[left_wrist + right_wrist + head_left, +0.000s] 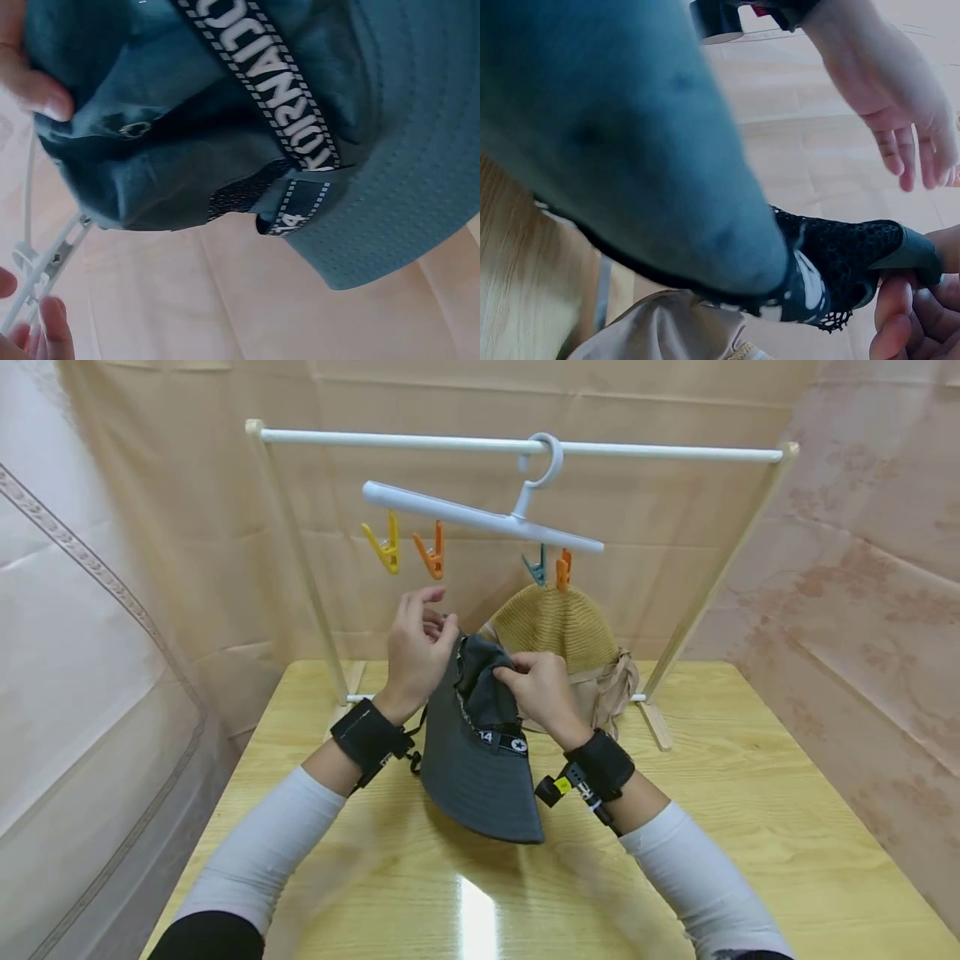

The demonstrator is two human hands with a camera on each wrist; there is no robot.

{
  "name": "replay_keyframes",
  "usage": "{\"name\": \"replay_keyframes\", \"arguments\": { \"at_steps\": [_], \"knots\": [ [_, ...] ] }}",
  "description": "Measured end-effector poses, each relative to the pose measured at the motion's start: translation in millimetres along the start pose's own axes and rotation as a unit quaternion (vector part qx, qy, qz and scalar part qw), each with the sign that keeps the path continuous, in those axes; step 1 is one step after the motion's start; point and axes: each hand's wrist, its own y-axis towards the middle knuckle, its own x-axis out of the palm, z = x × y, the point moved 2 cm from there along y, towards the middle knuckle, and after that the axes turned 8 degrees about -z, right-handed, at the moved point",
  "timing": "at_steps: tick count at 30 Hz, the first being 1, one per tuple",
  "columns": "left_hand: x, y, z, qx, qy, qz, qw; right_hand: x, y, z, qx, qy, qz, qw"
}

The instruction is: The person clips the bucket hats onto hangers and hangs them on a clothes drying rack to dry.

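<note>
Grey and soft, the hat (pixel 480 752) hangs above the desk (pixel 750 827) just under the hanger (pixel 480 514), with our right hand (pixel 543 693) pinching the crown edge and our left hand (pixel 416 652) at the opposite edge, its fingers half curled, so we cannot tell how firm its hold is. To do this well, we should keep the fabric taut between both hands and bring one flat stretch of edge up to a free clip, the orange clip (pixel 433 556) being nearest. We judge bunched cloth would slip, and the tan hat (pixel 558 627) behind should stay undisturbed.
</note>
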Motion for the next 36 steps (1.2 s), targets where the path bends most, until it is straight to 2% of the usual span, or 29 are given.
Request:
{"name": "replay_keyframes", "arguments": {
  "at_steps": [9, 15, 20, 30, 36],
  "knots": [
    [-10.1, 6.2, 9.6, -0.045, -0.034, 0.049, 0.9972, 0, 4, -3, -0.004, -0.008, 0.012, 1.000],
    [-14.6, 10.9, 15.3, -0.040, -0.017, 0.062, 0.9971, -2, 7, -7, -0.009, -0.008, 0.023, 1.000],
    [-16.9, 17.7, 17.9, -0.049, 0.007, 0.055, 0.9973, -3, 10, -10, -0.015, -0.005, 0.027, 1.000],
    [-19.1, 33.0, 19.0, -0.076, 0.011, 0.007, 0.9970, -5, 15, -16, -0.010, 0.009, 0.044, 0.999],
    [-29.5, 44.4, 18.2, -0.102, 0.054, -0.008, 0.9933, -5, 17, -23, -0.019, 0.025, 0.055, 0.998]
  ]
}}
